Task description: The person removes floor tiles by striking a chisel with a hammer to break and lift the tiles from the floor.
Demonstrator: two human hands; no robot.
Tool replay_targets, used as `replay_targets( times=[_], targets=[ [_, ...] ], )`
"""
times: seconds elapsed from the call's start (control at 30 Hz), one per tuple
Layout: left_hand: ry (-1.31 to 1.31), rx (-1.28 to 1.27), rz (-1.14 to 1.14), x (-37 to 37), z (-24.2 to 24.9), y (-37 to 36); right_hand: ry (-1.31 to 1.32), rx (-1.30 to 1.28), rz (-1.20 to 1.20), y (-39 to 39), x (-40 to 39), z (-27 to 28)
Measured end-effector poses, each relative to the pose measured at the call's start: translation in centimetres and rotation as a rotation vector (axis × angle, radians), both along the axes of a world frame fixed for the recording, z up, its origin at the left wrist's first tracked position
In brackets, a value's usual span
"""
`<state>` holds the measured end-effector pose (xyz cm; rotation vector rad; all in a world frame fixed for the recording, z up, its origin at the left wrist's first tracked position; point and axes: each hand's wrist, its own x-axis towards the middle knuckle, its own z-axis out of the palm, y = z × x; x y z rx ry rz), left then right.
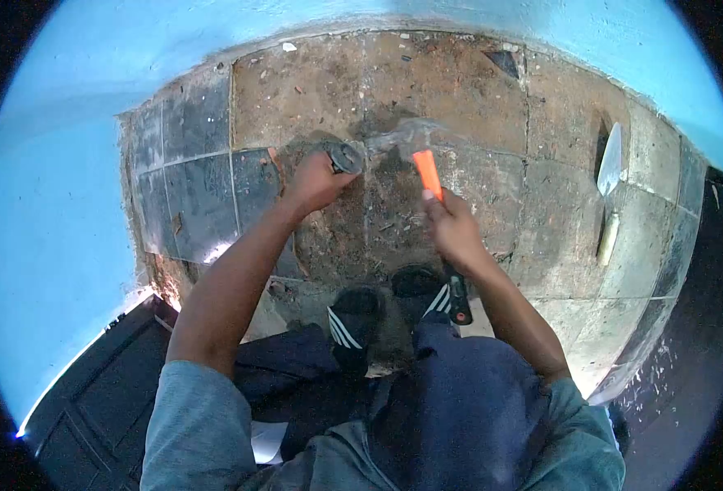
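Note:
My left hand (316, 180) is closed around a chisel (347, 158), whose round dark top faces up toward me; its lower end is hidden. My right hand (456, 229) grips a hammer (429, 174) by its orange and black handle, the black end reaching back toward my feet. The hammer's metal head is smeared by motion and sits just right of the chisel top, over the floor. Beneath both hands is a rough brown floor (443, 90) strewn with small chips and crumbs. Close to my left hand lie dark tiles (257, 184).
A trowel (610, 168) with a pale handle lies on the right side of the floor. Blue walls (58, 213) border the floor. A dark panelled door (91, 409) stands at lower left. My feet in dark striped sandals (355, 315) are close below the work spot.

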<state>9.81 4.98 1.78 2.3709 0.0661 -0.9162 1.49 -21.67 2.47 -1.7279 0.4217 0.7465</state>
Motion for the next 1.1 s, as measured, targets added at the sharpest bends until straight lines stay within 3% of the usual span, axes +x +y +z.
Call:
replay_targets(
  times=[0.07,0.17,0.2,0.33,0.37,0.43,0.47,0.57,0.67,0.77,0.9,0.93,0.97,1.0,1.03,1.1],
  targets=[
    [0.09,0.015,0.019,0.7,1.2,-0.4,-0.088,-0.023,-0.054,-2.3,0.6,0.1],
    [0.077,0.047,-0.106,1.4,3.0,-0.6,-0.058,0.085,-0.395,-4.1,4.0,6.4],
    [0.086,0.024,-0.117,1.6,2.4,-0.1,-0.119,0.161,-0.539,-4.6,4.9,6.8],
    [0.111,-0.041,-0.103,1.3,-0.8,1.5,-0.392,0.129,-0.691,-3.0,5.4,5.7],
    [0.113,-0.052,-0.09,1.2,-1.3,1.6,-0.401,0.016,-0.461,-2.6,3.3,1.6],
    [0.058,-0.117,-0.075,0.7,-1.8,1.8,-0.497,-0.294,0.104,0.4,0.4,-1.0],
    [0.036,-0.15,-0.078,0.6,-2.2,1.9,-0.275,-0.186,0.154,2.3,0.7,1.6],
    [-0.01,0.023,-0.136,0.4,-5.1,3.1,-0.15,-0.067,0.099,0.8,0.5,0.3],
    [0.146,0.112,-0.18,1.9,0.7,0.8,0.091,-0.015,-0.1,-3.0,2.7,5.3],
    [0.187,-0.14,-0.151,2.0,-0.5,2.7,-0.13,0.046,-0.496,-6.9,5.2,6.4],
    [0.022,-0.148,-0.272,2.0,0.6,4.1,-0.434,0.096,-0.781,-5.8,6.3,6.0],
    [-0.029,-0.111,-0.319,2.1,0.9,3.9,-0.451,0.019,-0.693,-4.1,4.7,4.4],
    [-0.079,-0.072,-0.367,2.2,1.2,3.8,-0.385,-0.049,-0.457,-3.1,2.0,1.3],
    [-0.054,-0.053,-0.366,2.2,1.7,3.9,-0.494,-0.502,0.113,-2.9,-1.4,-4.9],
    [-0.029,-0.038,-0.374,2.5,2.3,3.7,-0.253,-0.238,0.09,-0.5,-1.6,-3.1],
    [0.018,-0.015,-0.399,3.4,2.8,2.9,-0.07,-0.005,0.053,1.5,-1.5,-0.8]
  ],
)
